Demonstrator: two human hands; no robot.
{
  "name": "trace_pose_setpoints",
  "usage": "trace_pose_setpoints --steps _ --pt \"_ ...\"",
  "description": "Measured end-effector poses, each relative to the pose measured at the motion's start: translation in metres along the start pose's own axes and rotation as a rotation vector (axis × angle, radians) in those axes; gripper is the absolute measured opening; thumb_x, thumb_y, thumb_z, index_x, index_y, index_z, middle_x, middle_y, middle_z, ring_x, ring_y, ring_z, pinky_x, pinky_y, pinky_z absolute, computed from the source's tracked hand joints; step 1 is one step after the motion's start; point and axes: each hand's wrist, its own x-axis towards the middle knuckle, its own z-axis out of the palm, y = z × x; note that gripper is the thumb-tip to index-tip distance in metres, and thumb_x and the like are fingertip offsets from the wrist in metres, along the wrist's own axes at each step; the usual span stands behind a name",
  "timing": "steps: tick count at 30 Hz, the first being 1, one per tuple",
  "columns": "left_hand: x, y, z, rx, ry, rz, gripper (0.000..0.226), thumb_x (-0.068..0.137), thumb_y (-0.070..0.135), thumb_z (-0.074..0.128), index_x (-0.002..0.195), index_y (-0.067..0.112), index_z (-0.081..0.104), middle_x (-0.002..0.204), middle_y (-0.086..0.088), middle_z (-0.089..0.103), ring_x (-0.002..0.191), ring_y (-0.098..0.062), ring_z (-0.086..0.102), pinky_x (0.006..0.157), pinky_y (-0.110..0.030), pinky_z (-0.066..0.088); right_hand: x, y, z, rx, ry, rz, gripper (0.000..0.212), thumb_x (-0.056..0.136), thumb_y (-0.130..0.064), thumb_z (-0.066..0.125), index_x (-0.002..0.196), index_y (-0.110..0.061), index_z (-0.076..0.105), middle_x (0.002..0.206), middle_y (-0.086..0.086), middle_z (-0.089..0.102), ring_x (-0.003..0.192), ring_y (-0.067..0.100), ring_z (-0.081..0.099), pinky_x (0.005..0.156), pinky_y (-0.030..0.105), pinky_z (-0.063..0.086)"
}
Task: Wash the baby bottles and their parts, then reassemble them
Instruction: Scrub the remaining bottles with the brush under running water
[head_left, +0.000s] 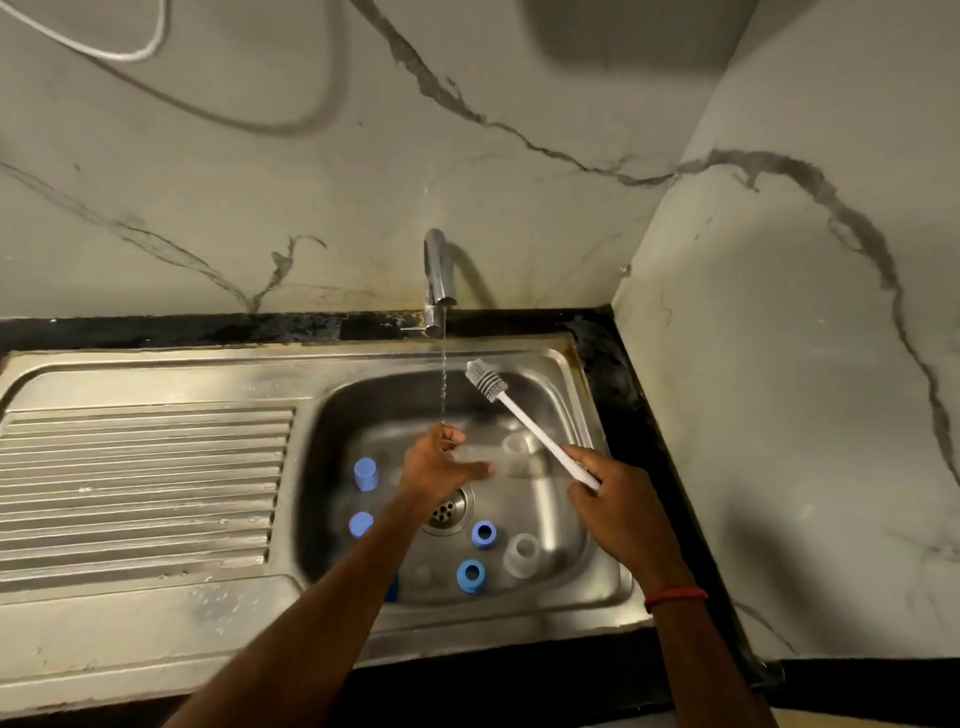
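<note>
The left hand (434, 467) reaches over the basin, its fingers curled round a blurred clear bottle (480, 457) held sideways under the running water. The right hand (618, 499) grips the handle of a white brush (524, 421), bristles raised near the tap (439, 280). A ribbed drainboard (145, 483) adjoins the steel sink (363, 395), where blue caps (365, 474) and blue rings (483, 534) lie. Marble walls (260, 182) stand behind.

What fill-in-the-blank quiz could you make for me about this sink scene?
1. The right hand grips a white-handled ____.
2. The left hand holds a clear bottle beneath the running ____.
3. The loose rings lying in the sink are ____ in colour.
Missing words: brush; tap; blue.
</note>
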Motion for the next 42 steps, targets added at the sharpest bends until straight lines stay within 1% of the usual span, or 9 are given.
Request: trace_pose_setpoints --steps 3,6,9,14,18,28,33,38,42 --pt "0.008 -0.006 0.026 0.133 -0.009 0.06 0.061 0.06 0.03 0.097 0.104 0.022 0.056 0.095 0.016 0.058 0.085 -0.006 0.057 0.066 -0.015 0.044 0.004 0.009 -0.001 0.02 -0.01 0.005 0.042 0.089 -0.013 0.059 0.127 -0.03 0.065 0.093 -0.009 0.071 0.082 0.007 0.067 0.079 0.033 0.059" --pt "0.024 -0.021 0.054 0.233 -0.061 0.122 0.062 0.062 0.026 0.097 0.11 0.019 0.058 0.101 0.012 0.062 0.092 -0.008 0.059 0.066 -0.012 0.04 0.009 0.018 0.001 0.037 -0.021 0.007 0.041 0.091 -0.015 0.06 0.129 -0.028 0.064 0.094 -0.009 0.071 0.082 0.005 0.066 0.079 0.029 0.059" --pt "0.042 -0.037 0.079 0.368 -0.125 0.173 0.065 0.063 0.027 0.096 0.118 0.02 0.061 0.116 0.004 0.065 0.101 -0.013 0.061 0.079 -0.019 0.047 0.012 0.028 0.005 0.039 -0.031 0.003 0.04 0.092 -0.015 0.062 0.131 -0.026 0.064 0.097 -0.008 0.071 0.083 0.006 0.067 0.078 0.027 0.059" --pt "0.063 -0.066 0.103 0.489 -0.194 0.23 0.064 0.066 0.02 0.094 0.122 0.021 0.063 0.115 -0.002 0.065 0.101 -0.02 0.062 0.086 -0.035 0.054 0.017 0.045 0.01 0.061 -0.055 0.009 0.037 0.092 -0.014 0.063 0.129 -0.023 0.065 0.089 -0.015 0.067 0.079 0.001 0.066 0.069 0.022 0.057" --pt "0.07 -0.078 0.115 0.513 -0.237 0.279 0.062 0.068 0.018 0.091 0.123 0.021 0.064 0.117 -0.002 0.065 0.103 -0.018 0.062 0.086 -0.028 0.05 0.023 0.056 0.012 0.051 -0.066 0.0 0.038 0.092 -0.013 0.064 0.129 -0.023 0.065 0.093 -0.014 0.068 0.081 0.003 0.067 0.073 0.025 0.058" --pt "0.062 -0.081 0.108 0.494 -0.275 0.27 0.088 0.069 0.048 0.088 0.143 0.03 0.044 0.142 -0.004 0.051 0.128 -0.022 0.048 0.103 -0.038 0.046 0.045 0.052 0.022 -0.016 -0.074 -0.059 0.037 0.093 -0.022 0.066 0.13 -0.022 0.064 0.107 -0.004 0.072 0.094 0.01 0.068 0.085 0.029 0.058" --pt "0.053 -0.07 0.055 0.771 -0.081 0.223 0.053 0.085 0.056 0.071 0.129 0.029 0.059 0.126 0.001 0.064 0.119 -0.02 0.054 0.09 -0.035 0.049 0.06 0.04 0.028 -0.014 -0.039 -0.106 0.035 0.091 -0.018 0.066 0.125 -0.024 0.067 0.102 -0.003 0.074 0.09 0.012 0.069 0.08 0.031 0.058" --pt "0.049 -0.089 0.001 1.228 -0.018 0.038 0.025 0.094 0.027 0.06 0.118 0.025 0.063 0.119 -0.002 0.067 0.114 -0.025 0.06 0.083 -0.038 0.054 0.07 0.028 0.042 0.012 -0.028 -0.136 0.031 0.092 -0.018 0.064 0.121 -0.027 0.068 0.094 -0.01 0.073 0.082 0.006 0.068 0.073 0.027 0.057" --pt "0.048 -0.103 -0.008 1.39 -0.037 0.008 0.025 0.096 0.012 0.056 0.118 0.021 0.064 0.119 -0.001 0.067 0.116 -0.025 0.061 0.088 -0.038 0.051 0.073 0.026 0.052 -0.015 -0.007 -0.136 0.03 0.094 -0.023 0.061 0.124 -0.029 0.066 0.094 -0.008 0.073 0.082 0.01 0.067 0.073 0.034 0.058"
